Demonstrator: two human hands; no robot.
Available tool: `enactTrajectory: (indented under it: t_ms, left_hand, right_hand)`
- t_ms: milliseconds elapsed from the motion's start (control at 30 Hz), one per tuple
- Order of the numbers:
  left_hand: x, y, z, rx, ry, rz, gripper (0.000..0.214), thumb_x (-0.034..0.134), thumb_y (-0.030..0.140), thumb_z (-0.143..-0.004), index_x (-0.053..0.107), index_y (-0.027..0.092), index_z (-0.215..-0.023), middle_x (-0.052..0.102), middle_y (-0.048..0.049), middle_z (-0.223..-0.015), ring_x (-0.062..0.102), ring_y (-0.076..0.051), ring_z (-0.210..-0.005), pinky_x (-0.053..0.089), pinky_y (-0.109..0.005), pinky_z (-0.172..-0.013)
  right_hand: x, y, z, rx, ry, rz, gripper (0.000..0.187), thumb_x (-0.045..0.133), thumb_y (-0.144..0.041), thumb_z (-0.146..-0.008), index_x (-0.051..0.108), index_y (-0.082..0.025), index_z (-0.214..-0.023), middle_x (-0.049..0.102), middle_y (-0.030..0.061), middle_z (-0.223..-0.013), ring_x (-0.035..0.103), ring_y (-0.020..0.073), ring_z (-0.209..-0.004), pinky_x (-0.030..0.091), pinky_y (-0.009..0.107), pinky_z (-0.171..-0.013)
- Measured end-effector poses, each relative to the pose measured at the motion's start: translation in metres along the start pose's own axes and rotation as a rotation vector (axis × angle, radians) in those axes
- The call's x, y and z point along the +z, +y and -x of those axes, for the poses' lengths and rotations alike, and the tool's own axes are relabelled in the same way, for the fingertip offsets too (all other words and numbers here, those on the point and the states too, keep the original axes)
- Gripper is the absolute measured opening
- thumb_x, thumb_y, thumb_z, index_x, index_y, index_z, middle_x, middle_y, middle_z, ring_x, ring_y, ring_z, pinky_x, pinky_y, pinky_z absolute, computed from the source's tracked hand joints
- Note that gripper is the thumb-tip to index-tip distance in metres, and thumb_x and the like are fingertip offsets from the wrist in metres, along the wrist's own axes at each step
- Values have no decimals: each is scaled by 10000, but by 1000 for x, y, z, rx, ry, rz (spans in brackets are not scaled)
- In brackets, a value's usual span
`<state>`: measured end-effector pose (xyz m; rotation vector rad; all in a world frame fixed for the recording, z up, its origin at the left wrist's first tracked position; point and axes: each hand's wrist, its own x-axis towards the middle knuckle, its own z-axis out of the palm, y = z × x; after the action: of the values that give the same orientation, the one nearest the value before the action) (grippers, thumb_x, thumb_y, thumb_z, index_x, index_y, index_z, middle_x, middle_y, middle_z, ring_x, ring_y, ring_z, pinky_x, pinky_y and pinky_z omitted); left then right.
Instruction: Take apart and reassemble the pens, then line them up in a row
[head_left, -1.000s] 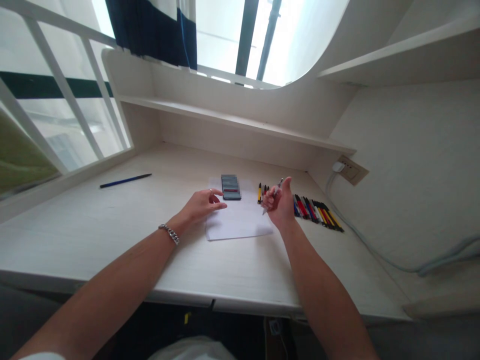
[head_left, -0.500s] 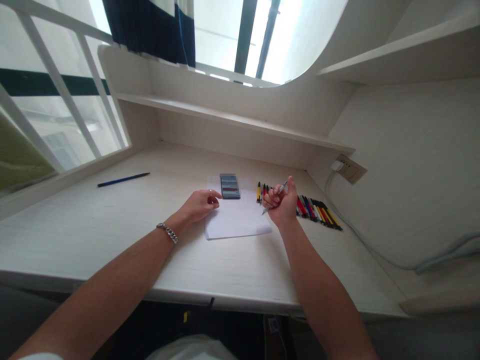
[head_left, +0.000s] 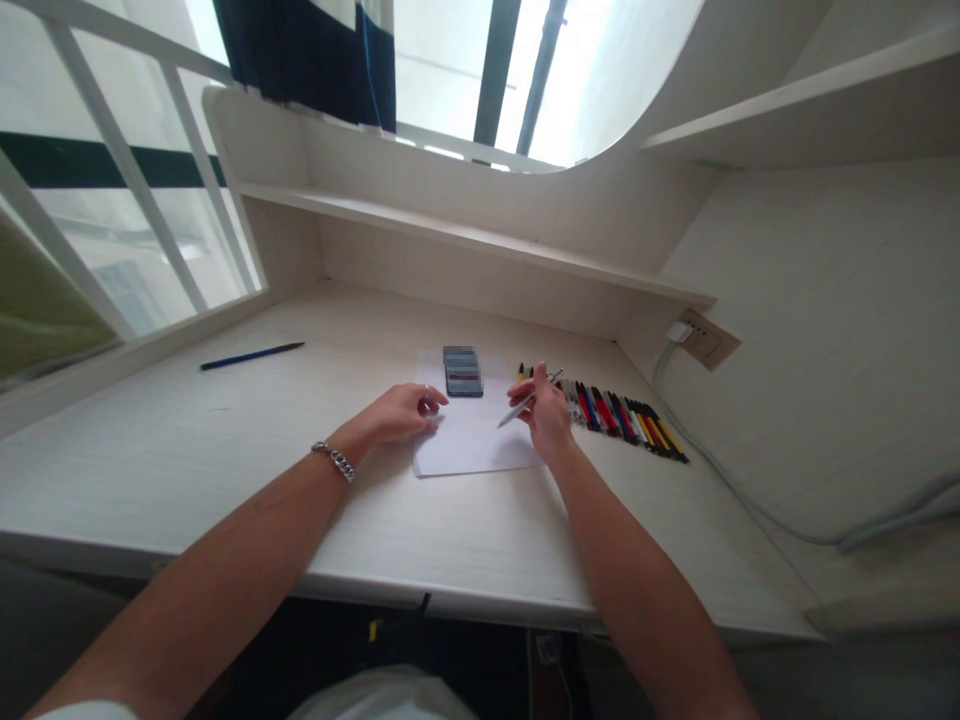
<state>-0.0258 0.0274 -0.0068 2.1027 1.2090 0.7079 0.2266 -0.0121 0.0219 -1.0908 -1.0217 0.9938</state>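
Note:
My right hand (head_left: 545, 408) is closed round a silver pen (head_left: 517, 409), its tip pointing left and down over a white sheet of paper (head_left: 472, 432) on the desk. My left hand (head_left: 401, 412), with a ring and a wrist bracelet, rests on the sheet's left edge with its fingers curled loosely and nothing in them. A dark phone (head_left: 463, 371) lies at the top of the sheet, just beyond both hands. A row of coloured pens (head_left: 622, 414) lies to the right of my right hand.
A blue pen (head_left: 251, 356) lies alone at the far left of the pale wooden desk (head_left: 225, 450). A shelf (head_left: 465, 237) runs above the desk's back. A wall socket (head_left: 701, 338) with a white cable (head_left: 750, 500) sits at the right.
My right hand has moved left from above the pen row to over the sheet, turning the silver pen so its tip points down at the paper. The left hand has barely moved.

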Motion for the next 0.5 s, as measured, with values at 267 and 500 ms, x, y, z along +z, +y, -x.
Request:
enactTrajectory:
  t_ms: [267, 500]
  left_hand:
    - [0, 2, -1, -17, -31, -51, 470, 761, 246, -594, 766, 230, -1064, 742, -52, -930, 657, -201, -799, 493, -283, -708]
    - [0, 2, -1, -13, -29, -28, 468, 758, 221, -594, 769, 217, -1061, 744, -62, -917, 659, -219, -806, 493, -300, -721]
  right_hand:
    - [26, 17, 17, 182, -236, 54, 603, 696, -746, -684, 690, -150, -772, 659, 50, -596, 569, 117, -468, 432, 226, -435]
    - [36, 30, 21, 34, -170, 389, 236, 743, -378, -717, 630, -175, -763, 606, -36, -541, 523, 99, -462, 394, 205, -447]
